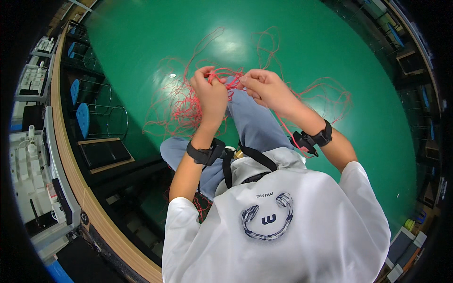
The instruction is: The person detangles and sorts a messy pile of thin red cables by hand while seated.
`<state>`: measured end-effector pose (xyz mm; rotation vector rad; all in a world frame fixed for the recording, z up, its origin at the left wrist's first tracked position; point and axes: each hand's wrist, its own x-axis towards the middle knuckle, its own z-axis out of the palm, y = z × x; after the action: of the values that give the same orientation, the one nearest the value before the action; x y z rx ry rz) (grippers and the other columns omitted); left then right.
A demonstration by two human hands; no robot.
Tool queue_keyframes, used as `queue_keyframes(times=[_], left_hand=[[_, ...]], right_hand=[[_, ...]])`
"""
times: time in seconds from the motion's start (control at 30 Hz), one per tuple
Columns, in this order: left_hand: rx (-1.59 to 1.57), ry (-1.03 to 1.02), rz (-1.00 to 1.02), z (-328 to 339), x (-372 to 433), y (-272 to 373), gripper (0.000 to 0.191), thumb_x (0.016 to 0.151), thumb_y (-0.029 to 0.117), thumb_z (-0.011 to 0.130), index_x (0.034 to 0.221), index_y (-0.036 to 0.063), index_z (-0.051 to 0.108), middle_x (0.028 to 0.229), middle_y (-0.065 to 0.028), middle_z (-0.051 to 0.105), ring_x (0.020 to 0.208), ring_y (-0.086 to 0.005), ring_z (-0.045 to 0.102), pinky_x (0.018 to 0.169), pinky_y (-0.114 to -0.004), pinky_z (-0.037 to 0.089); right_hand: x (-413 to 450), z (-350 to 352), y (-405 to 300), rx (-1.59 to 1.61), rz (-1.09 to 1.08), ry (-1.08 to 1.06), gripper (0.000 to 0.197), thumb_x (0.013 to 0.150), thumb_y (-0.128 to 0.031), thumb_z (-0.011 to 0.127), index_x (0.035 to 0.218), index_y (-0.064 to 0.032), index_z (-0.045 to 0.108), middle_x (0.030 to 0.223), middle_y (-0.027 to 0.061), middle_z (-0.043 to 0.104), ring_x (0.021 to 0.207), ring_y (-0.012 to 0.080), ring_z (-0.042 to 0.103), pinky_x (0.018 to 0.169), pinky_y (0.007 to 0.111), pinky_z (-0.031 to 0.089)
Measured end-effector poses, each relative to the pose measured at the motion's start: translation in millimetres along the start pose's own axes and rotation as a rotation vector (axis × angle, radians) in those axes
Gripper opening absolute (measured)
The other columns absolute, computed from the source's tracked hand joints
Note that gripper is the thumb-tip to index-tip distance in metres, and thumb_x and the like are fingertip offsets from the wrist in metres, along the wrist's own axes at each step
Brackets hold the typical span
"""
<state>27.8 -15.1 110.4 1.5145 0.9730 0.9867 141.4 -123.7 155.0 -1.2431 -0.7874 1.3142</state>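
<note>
A large tangle of thin red cord (185, 106) lies on the green floor beyond my knees, with loose loops spreading to both sides. My left hand (210, 88) is closed on a bunch of the red cord above the tangle. Close by on the right, my right hand (263, 85) pinches strands of the same cord between thumb and fingers. Cord stretches between the two hands over my knee in blue trousers. One strand hangs from beneath my right hand to the black device strapped on my right wrist (306, 141). Another black device sits on my left wrist (208, 152).
A long wood-edged bench (70, 155) with white equipment runs along the left. Blue-seated metal stools (83, 120) stand beneath it, near a dark board (104, 154). More red cord (201, 208) lies by my left side. Further stools and benches line the right.
</note>
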Motion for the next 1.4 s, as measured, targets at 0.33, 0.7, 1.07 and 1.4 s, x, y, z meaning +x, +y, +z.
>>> queue_keyframes(times=[0.33, 0.7, 1.07, 1.4], left_hand=[[-0.612, -0.061, -0.358, -25.8, 8.7, 25.6, 0.041, 0.078, -0.009, 0.04, 0.118, -0.0007, 0.041, 0.085, -0.0074, 0.05, 0.077, -0.0152, 0.056, 0.06, -0.023, 0.043], [0.178, -0.416, 0.33, -47.3, 2.0, 24.7, 0.043, 0.079, 0.005, 0.064, 0.118, 0.0003, 0.047, 0.097, -0.0056, 0.051, 0.087, -0.0108, 0.054, 0.07, -0.023, 0.046], [0.29, -0.021, 0.493, -34.9, -4.7, 4.3, 0.028, 0.074, 0.013, 0.073, 0.097, 0.0017, 0.063, 0.079, -0.0063, 0.058, 0.069, -0.014, 0.058, 0.061, -0.025, 0.048], [0.17, -0.041, 0.443, -9.8, 4.5, -2.4, 0.015, 0.076, 0.011, 0.071, 0.088, 0.0031, 0.067, 0.083, -0.0061, 0.059, 0.064, -0.0109, 0.061, 0.055, -0.021, 0.048]], right_hand=[[-19.7, 13.7, 19.5, -0.215, 0.108, -0.016, 0.019, 0.092, -0.015, 0.039, 0.096, -0.0011, 0.052, 0.065, 0.0, 0.052, 0.046, 0.0044, 0.042, 0.041, 0.02, 0.033], [-12.1, 10.2, 19.3, -0.037, -0.172, 0.049, 0.034, 0.094, -0.007, 0.032, 0.125, 0.0056, 0.039, 0.104, 0.008, 0.061, 0.047, 0.0049, 0.039, 0.044, 0.02, 0.037], [-19.1, 11.5, 9.7, 0.001, -0.067, -0.109, 0.035, 0.092, -0.004, 0.035, 0.125, -0.001, 0.046, 0.1, 0.0069, 0.062, 0.053, 0.0062, 0.043, 0.053, 0.019, 0.04], [-54.8, -40.9, -28.4, -0.177, -0.257, 0.127, 0.03, 0.091, -0.003, 0.036, 0.115, -0.0011, 0.055, 0.089, 0.0057, 0.062, 0.054, 0.0054, 0.045, 0.052, 0.019, 0.039]])
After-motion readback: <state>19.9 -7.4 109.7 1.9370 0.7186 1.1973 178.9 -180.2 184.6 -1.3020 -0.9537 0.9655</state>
